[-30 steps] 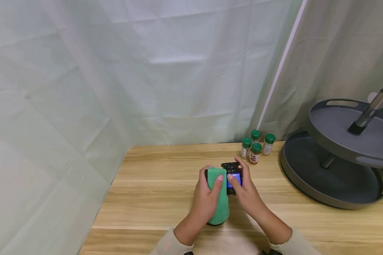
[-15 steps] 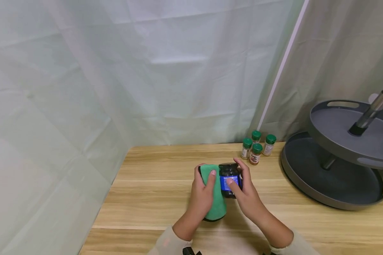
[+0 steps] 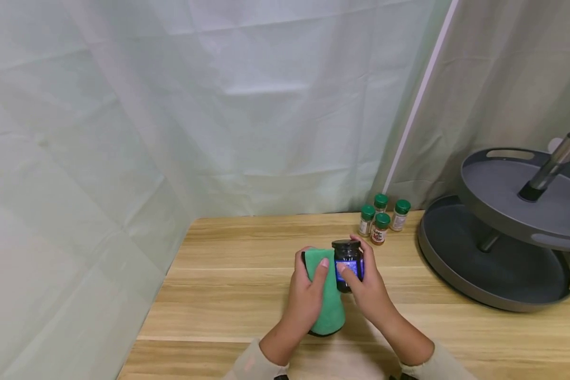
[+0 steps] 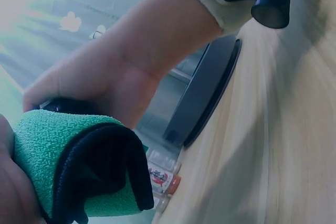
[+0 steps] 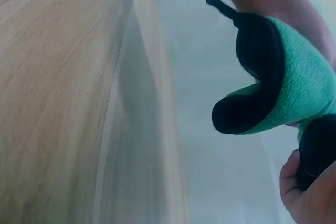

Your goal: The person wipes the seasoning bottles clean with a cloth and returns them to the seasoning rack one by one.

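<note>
My left hand (image 3: 307, 289) holds a folded green cloth (image 3: 326, 311) with dark edging, its thumb lying along the front. In the left wrist view the cloth (image 4: 79, 129) curls over, dark side inward. Beside it, my right hand (image 3: 370, 287) grips a dark glass jar (image 3: 345, 287) with a blue label and a black lid. The right thumb lies on the label, and the cloth borders the jar's left side. Both things are held up over the wooden table. Only the jar's dark end (image 5: 317, 148) shows in the right wrist view, near the cloth (image 5: 304, 80).
Several green-capped spice jars (image 3: 380, 221) stand at the table's back edge. To the right is a grey two-tier round tray stand (image 3: 448, 264) with a metal post. Pale curtains (image 3: 266, 132) hang behind the wooden table (image 3: 218, 295).
The jar has turned in my right hand; its label faced me more fully half a second ago. Cloth and left hand shifted slightly left, then back right beside the jar.
</note>
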The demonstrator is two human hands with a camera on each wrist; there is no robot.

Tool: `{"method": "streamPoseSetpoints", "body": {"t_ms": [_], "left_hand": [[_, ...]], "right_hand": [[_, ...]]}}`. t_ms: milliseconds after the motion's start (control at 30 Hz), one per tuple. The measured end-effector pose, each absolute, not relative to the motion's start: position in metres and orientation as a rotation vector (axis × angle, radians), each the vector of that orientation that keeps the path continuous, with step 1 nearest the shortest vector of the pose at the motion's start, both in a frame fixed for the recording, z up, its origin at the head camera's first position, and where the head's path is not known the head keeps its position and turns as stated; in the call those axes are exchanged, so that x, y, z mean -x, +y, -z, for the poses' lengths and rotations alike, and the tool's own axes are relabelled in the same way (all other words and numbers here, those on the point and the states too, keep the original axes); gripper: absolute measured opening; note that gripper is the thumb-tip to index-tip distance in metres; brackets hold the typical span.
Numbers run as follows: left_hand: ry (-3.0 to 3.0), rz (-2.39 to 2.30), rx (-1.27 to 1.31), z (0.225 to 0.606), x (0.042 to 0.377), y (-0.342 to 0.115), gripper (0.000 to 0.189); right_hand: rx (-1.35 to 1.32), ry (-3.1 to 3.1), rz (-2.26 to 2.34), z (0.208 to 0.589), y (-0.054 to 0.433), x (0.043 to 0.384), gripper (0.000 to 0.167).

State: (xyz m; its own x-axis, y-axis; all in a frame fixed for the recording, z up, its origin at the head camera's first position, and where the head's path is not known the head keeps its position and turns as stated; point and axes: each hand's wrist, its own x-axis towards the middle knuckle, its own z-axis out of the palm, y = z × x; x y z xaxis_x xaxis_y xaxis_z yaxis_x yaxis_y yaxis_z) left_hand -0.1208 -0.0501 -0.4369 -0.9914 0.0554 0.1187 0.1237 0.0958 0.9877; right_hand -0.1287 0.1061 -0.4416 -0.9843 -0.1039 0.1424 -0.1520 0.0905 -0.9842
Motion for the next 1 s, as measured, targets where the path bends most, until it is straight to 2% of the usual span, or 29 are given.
{"method": "streamPoseSetpoints", "body": {"t_ms": [233,500,867,1000], "left_hand": [[-2.296,2.054,0.214,0.437,0.119,-0.046,0.038],[-2.29,2.035,0.172,0.439,0.125,-0.049,0.038],[-2.326,2.041,0.057,0.446,0.134,-0.057,0.045],[-2.335,2.061,0.067,0.446,0.133,-0.056,0.049]], "right_hand": [[-0.244,-2.313,-2.068,0.448,0.107,0.134,0.058],[-0.314,-2.349,-2.036,0.445,0.109,0.13,0.045],[-0.39,-2.286,-2.081,0.44,0.105,0.123,0.057],[-0.382,-2.304,-2.049,0.44,0.105,0.124,0.055]]}}
